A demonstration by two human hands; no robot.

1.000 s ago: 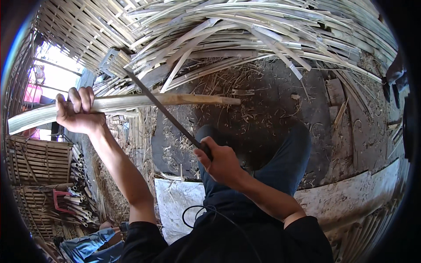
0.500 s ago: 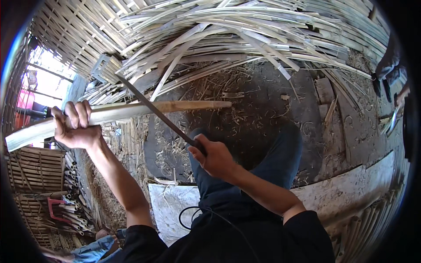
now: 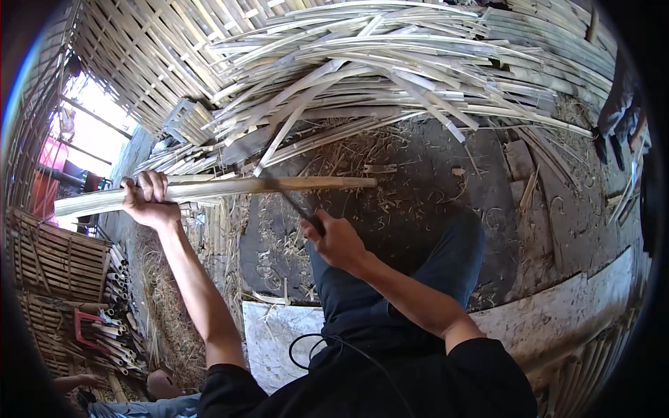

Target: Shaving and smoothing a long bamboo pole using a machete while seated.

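Observation:
My left hand (image 3: 150, 200) is wrapped round a long, pale split bamboo strip (image 3: 216, 189) near its wide left end. The strip lies nearly level in front of me, and its narrower brownish end reaches over the floor. My right hand (image 3: 339, 244) is closed on the dark handle of a long-bladed knife (image 3: 296, 203). The blade slants up and left across the strip at about its middle. Motion smears the blade's far part, so I cannot tell whether it touches the bamboo.
Split bamboo strips (image 3: 411, 63) are heaped at the far side, by a woven bamboo wall (image 3: 153, 63). Shavings litter the dark mat (image 3: 425, 167). At lower left are bamboo tubes (image 3: 115, 348) and a red saw frame (image 3: 82, 331). Other people show at right (image 3: 620, 115) and lower left (image 3: 143, 407).
My left hand and the bamboo strip have shifted right and slightly down, and the strip lies more level. My right hand has risen slightly; the blade is now blurred. The view has shifted a little.

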